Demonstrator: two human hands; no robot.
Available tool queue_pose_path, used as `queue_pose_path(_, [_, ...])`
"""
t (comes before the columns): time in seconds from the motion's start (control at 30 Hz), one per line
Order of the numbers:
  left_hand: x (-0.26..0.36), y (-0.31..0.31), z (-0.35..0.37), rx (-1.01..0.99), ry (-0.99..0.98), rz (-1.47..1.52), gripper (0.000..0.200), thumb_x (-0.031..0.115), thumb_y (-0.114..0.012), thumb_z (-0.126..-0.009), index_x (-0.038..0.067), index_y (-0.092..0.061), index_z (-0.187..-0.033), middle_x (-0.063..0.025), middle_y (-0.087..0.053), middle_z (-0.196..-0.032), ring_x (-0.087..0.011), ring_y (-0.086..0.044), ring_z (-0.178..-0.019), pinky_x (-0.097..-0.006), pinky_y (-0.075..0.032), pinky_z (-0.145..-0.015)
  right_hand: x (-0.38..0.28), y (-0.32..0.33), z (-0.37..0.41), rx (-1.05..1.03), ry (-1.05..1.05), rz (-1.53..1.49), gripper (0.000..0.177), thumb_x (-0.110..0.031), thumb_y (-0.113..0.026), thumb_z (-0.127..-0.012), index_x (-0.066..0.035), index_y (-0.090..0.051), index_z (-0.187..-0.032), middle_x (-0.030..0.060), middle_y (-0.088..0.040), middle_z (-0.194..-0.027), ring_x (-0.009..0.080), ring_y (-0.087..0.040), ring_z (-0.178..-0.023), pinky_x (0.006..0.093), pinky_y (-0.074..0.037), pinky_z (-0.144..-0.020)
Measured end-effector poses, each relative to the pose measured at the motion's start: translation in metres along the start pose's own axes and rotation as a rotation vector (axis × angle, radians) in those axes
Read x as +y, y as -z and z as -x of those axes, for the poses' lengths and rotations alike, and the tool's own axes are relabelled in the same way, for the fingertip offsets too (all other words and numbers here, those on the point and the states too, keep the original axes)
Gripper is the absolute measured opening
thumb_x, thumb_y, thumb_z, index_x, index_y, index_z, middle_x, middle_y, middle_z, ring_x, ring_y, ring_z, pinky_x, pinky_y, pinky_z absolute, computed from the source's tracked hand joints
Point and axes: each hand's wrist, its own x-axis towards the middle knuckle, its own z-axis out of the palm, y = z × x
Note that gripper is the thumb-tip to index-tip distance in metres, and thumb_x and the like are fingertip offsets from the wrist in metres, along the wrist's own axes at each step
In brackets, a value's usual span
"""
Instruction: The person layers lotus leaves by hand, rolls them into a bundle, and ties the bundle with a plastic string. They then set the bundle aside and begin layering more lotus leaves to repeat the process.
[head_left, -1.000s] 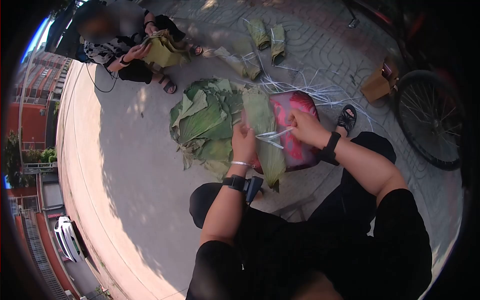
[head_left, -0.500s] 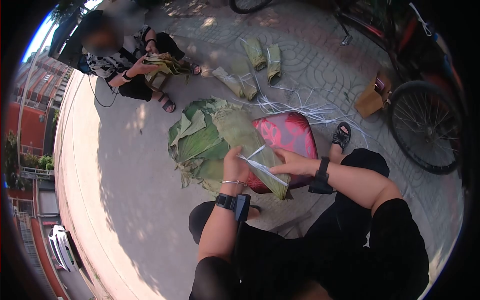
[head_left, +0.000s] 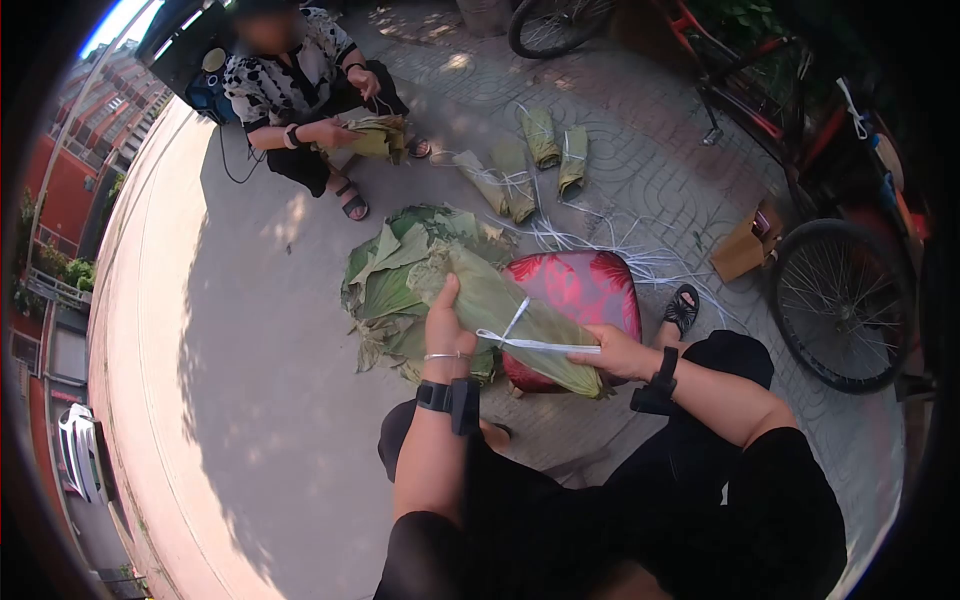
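A long bundle of dried, pale green leaves [head_left: 492, 291] lies slantwise between my hands, above a red and pink patterned cushion seat [head_left: 572, 275]. White plastic string [head_left: 515, 338] crosses around its lower half. My left hand [head_left: 446, 322] grips the bundle's left side, thumb pointing up along it; the other fingers are hidden underneath. Near the lower right end, my right hand [head_left: 622, 353] holds the bundle with its fingers over the string and leaves. Beyond my left hand, a loose pile of large dried leaves [head_left: 385, 275] lies on the ground.
Several tied leaf bundles [head_left: 540, 137] lie farther off, beside scattered white string [head_left: 600, 238]. Another person [head_left: 300, 75] sits at upper left holding folded leaves [head_left: 375, 136]. At right are a cardboard box [head_left: 742, 250] and a cycle's wheel [head_left: 842, 303].
My left hand has moved up along the bundle, away from the string. My right hand has shifted slightly right. The other person's hands have moved apart, and the view has shifted.
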Motion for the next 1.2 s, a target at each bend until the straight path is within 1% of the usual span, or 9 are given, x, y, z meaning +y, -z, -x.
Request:
queue_pose_path(0.1, [0.008, -0.001, 0.006, -0.036, -0.088, 0.104, 0.039, 0.023, -0.061, -0.096, -0.002, -0.054, -0.126, -0.0151, -0.063, -0.120, -0.0266, -0.060, -0.111, -0.0415, -0.048, -0.096, -0.021, -0.009, 0.008, 0.083, 0.039, -0.092, 0.037, -0.016, -0.062, -0.096, 0.001, -0.054, -0.129, 0.0049, -0.063, -0.116, 0.0112, -0.061, -0.100, 0.0283, -0.050, -0.088])
queue_pose_path(0.2, [0.020, 0.005, 0.001, 0.367, -0.311, -0.087, 0.030, 0.021, -0.059, -0.096, 0.001, -0.058, -0.119, -0.0148, -0.065, -0.113, -0.0244, -0.061, -0.110, -0.0350, -0.047, -0.095, -0.044, -0.019, 0.010, 0.173, 0.046, -0.142, 0.035, -0.016, -0.058, -0.098, 0.000, -0.053, -0.129, 0.0041, -0.064, -0.112, 0.0117, -0.062, -0.097, 0.0284, -0.051, -0.085])
queue_pose_path(0.3, [0.013, 0.010, 0.008, 0.304, -0.342, -0.275, 0.025, 0.018, -0.059, -0.095, 0.002, -0.060, -0.115, -0.0126, -0.066, -0.106, -0.0222, -0.064, -0.102, -0.0317, -0.049, -0.087, -0.052, -0.013, 0.002, 0.274, 0.083, -0.171, 0.037, -0.018, -0.054, -0.100, 0.000, -0.049, -0.132, 0.0061, -0.063, -0.113, 0.0128, -0.063, -0.098, 0.0297, -0.052, -0.084])
queue_pose_path(0.4, [0.008, -0.006, 0.032, -0.066, -0.094, -0.492, 0.026, 0.019, -0.059, -0.095, 0.001, -0.061, -0.113, -0.0095, -0.068, -0.101, -0.0210, -0.067, -0.093, -0.0329, -0.051, -0.080, -0.059, 0.011, -0.017, 0.347, 0.118, -0.249, 0.038, -0.021, -0.054, -0.099, 0.000, -0.050, -0.130, 0.0083, -0.064, -0.115, 0.0150, -0.063, -0.100, 0.0302, -0.052, -0.085])
queue_pose_path(0.57, [-0.017, -0.018, 0.041, -0.424, -0.233, -1.308, 0.032, 0.022, -0.065, -0.088, -0.002, -0.063, -0.109, -0.0153, -0.070, -0.094, -0.0279, -0.069, -0.087, -0.0376, -0.053, -0.079, -0.080, 0.065, -0.066, 0.455, 0.110, -0.181, 0.032, -0.022, -0.054, -0.099, -0.001, -0.055, -0.123, 0.0093, -0.066, -0.108, 0.0185, -0.064, -0.094, 0.0332, -0.053, -0.081])
queue_pose_path(0.77, [-0.043, -0.019, 0.031, -0.574, -0.326, -1.449, 0.034, 0.024, -0.065, -0.085, 0.001, -0.064, -0.109, -0.0193, -0.069, -0.100, -0.0381, -0.066, -0.091, -0.0446, -0.052, -0.080, -0.131, 0.138, -0.174, 0.581, 0.269, -0.177, 0.034, -0.022, -0.055, -0.099, 0.002, -0.056, -0.124, 0.0084, -0.065, -0.115, 0.0188, -0.063, -0.099, 0.0332, -0.051, -0.087])
queue_pose_path(0.9, [-0.038, -0.019, 0.031, -0.549, -0.306, -1.526, 0.027, 0.022, -0.068, -0.081, 0.000, -0.063, -0.095, -0.0209, -0.066, -0.092, -0.0390, -0.064, -0.088, -0.0475, -0.051, -0.077, -0.151, 0.205, -0.253, 0.753, 0.336, -0.058, 0.041, -0.031, -0.057, -0.099, 0.001, -0.056, -0.124, 0.0071, -0.064, -0.116, 0.0181, -0.062, -0.101, 0.0337, -0.050, -0.086])
queue_pose_path(1.0, [-0.033, -0.025, 0.030, -0.421, -0.393, -1.499, 0.024, 0.019, -0.064, -0.083, 0.002, -0.063, -0.101, -0.0188, -0.066, -0.091, -0.0374, -0.064, -0.086, -0.0455, -0.051, -0.076, -0.130, 0.221, -0.296, 1.240, -0.058, 0.201, 0.041, -0.034, -0.059, -0.097, -0.002, -0.057, -0.122, 0.0049, -0.065, -0.110, 0.0150, -0.061, -0.097, 0.0309, -0.049, -0.080])
queue_pose_path(1.2, [-0.001, -0.036, 0.018, -0.090, -0.750, -1.104, 0.020, 0.005, -0.059, -0.085, 0.004, -0.062, -0.104, -0.0159, -0.065, -0.091, -0.0355, -0.064, -0.081, -0.0416, -0.050, -0.071, -0.005, 0.094, -0.344, 0.444, -0.087, 0.446, 0.033, -0.027, -0.063, -0.094, -0.007, -0.062, -0.119, 0.0022, -0.067, -0.106, 0.0112, -0.062, -0.090, 0.0270, -0.049, -0.074])
